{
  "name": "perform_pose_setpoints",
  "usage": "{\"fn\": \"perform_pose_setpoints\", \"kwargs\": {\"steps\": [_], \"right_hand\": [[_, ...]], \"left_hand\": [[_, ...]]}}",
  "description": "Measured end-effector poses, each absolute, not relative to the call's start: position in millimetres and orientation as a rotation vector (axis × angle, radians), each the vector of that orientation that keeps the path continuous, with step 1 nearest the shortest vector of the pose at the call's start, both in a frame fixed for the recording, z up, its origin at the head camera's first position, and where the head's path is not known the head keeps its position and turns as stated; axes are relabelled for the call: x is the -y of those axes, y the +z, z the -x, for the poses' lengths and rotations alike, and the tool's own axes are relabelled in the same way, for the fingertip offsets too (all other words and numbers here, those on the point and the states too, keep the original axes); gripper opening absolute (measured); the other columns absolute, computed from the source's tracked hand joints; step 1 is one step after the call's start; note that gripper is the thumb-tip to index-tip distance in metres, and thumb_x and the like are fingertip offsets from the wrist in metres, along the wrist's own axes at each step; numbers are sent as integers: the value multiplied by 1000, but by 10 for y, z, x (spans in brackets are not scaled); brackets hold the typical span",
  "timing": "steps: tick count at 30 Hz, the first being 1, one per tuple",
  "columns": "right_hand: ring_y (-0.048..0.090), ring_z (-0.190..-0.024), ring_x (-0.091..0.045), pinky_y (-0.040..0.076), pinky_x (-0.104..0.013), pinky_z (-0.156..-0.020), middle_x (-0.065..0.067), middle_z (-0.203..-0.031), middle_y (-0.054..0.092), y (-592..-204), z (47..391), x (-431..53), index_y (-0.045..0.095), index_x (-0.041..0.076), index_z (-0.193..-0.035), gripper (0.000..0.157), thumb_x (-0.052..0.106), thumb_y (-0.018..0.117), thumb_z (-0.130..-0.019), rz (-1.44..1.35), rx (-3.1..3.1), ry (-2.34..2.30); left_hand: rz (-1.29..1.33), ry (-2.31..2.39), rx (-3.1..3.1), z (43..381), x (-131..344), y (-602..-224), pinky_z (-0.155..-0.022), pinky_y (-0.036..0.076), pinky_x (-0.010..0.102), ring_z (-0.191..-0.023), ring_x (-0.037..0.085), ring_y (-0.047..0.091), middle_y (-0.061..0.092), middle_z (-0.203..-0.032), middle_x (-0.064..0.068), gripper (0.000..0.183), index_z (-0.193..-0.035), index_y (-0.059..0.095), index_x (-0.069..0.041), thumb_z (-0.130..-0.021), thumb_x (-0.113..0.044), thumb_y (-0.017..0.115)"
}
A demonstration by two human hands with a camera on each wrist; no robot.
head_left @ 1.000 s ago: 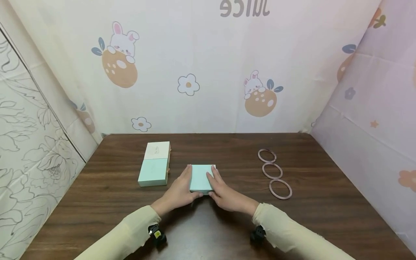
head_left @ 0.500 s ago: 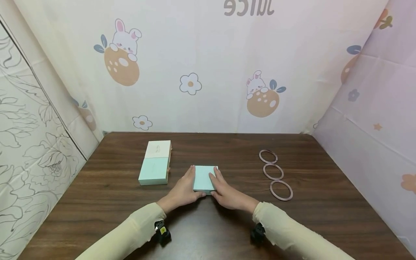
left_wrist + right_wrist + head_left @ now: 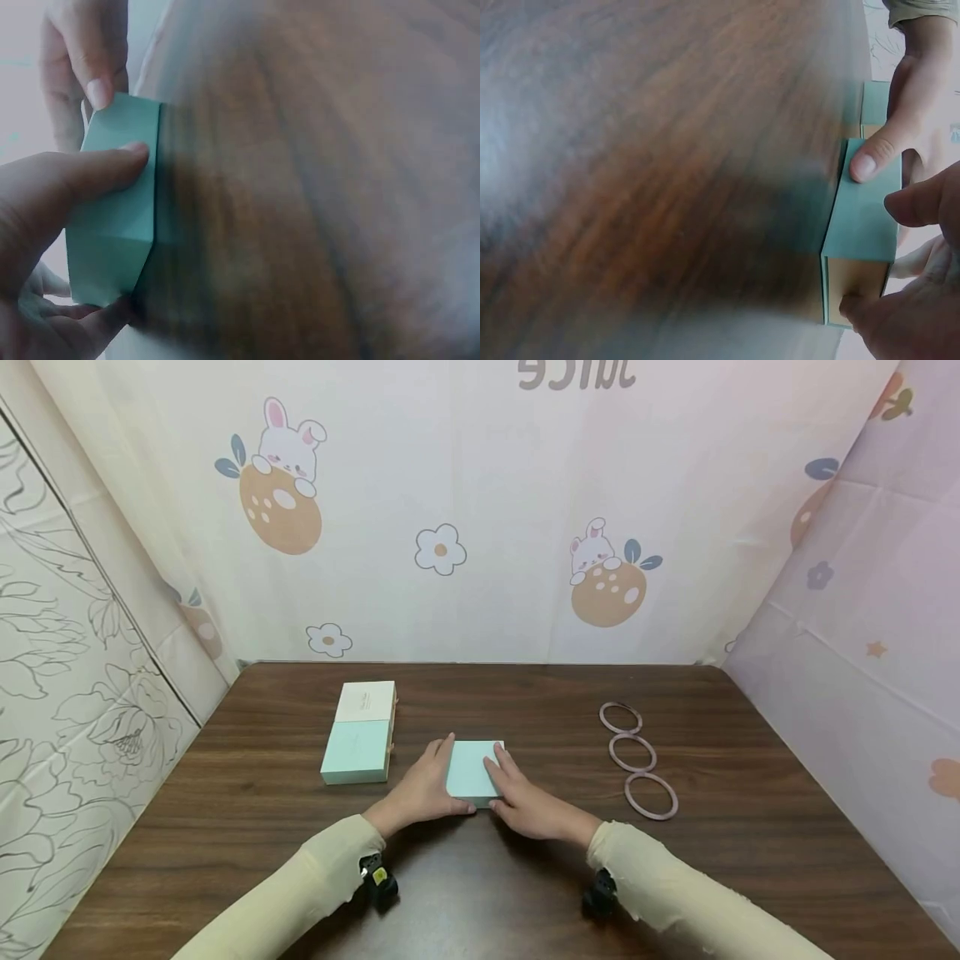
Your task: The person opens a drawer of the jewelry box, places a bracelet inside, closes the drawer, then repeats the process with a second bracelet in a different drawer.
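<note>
A small mint-green box (image 3: 471, 767) lies flat on the table between both hands. My left hand (image 3: 423, 789) grips its left part, the thumb across the front face and the fingers along the left side. My right hand (image 3: 534, 802) holds the right part, one finger over the top edge and the thumb at the front. In the left wrist view the plain green front of the box (image 3: 124, 199) shows beneath the left thumb. The right wrist view shows the box's tan end (image 3: 847, 281), with a right fingertip against it.
Two more flat boxes, one cream (image 3: 365, 702) and one mint (image 3: 356, 747), lie end to end at the left. Three pinkish rings (image 3: 632, 752) form a row on the right. A printed curtain (image 3: 495, 602) hangs behind the dark wooden table (image 3: 510, 693).
My left hand and forearm have shifted slightly right, and the box sits a touch further right in view. The view itself has shifted a little. Both hands stay on the box.
</note>
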State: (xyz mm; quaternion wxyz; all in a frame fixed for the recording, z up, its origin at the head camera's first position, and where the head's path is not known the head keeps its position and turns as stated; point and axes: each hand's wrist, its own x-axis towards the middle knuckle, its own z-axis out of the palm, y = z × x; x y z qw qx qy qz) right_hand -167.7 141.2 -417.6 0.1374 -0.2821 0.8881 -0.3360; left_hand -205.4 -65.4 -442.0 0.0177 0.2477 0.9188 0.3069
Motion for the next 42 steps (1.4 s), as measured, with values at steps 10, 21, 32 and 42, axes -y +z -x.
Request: {"fn": "perform_pose_setpoints", "kwargs": {"steps": [10, 21, 32, 42], "right_hand": [[21, -139, -38, 28, -53, -104, -23, -153, 22, -4144, 1834, -1563, 45, -5, -138, 42, 4, 50, -97, 740, -2560, -1187], [50, -118, -36, 43, -45, -95, -24, -129, 50, -4093, 1996, -1602, 52, -7, -127, 34, -4, 45, -94, 78, -2258, -1822], [62, -100, -28, 48, -39, -89, -27, -116, 58, -4132, 2008, -1605, 51, -15, -124, 34, -7, 53, -91, -175, -2107, -1891], [67, -76, -21, 54, -36, -73, -16, -89, 68, -4196, 2058, -1585, 59, -16, -113, 26, -3, 58, -91, -241, -2081, -1805]], "left_hand": [[-736, 955, -2817, 2095, 681, -4402, -83, 48, 42, -103, 29, 54, 39, -135, 23, 110, -146, 28, 5, -65, -41, 86], [-718, 946, -2762, 2116, 700, -4378, -88, 45, 43, -110, 29, 51, 36, -139, 20, 112, -149, 24, 0, -65, -43, 86], [-723, 961, -2757, 2110, 722, -4397, -89, 45, 42, -111, 29, 50, 36, -139, 20, 112, -149, 24, 0, -65, -42, 86], [-726, 977, -2746, 2109, 715, -4391, -88, 45, 42, -109, 28, 50, 36, -138, 20, 113, -148, 23, 1, -65, -40, 87]]}}
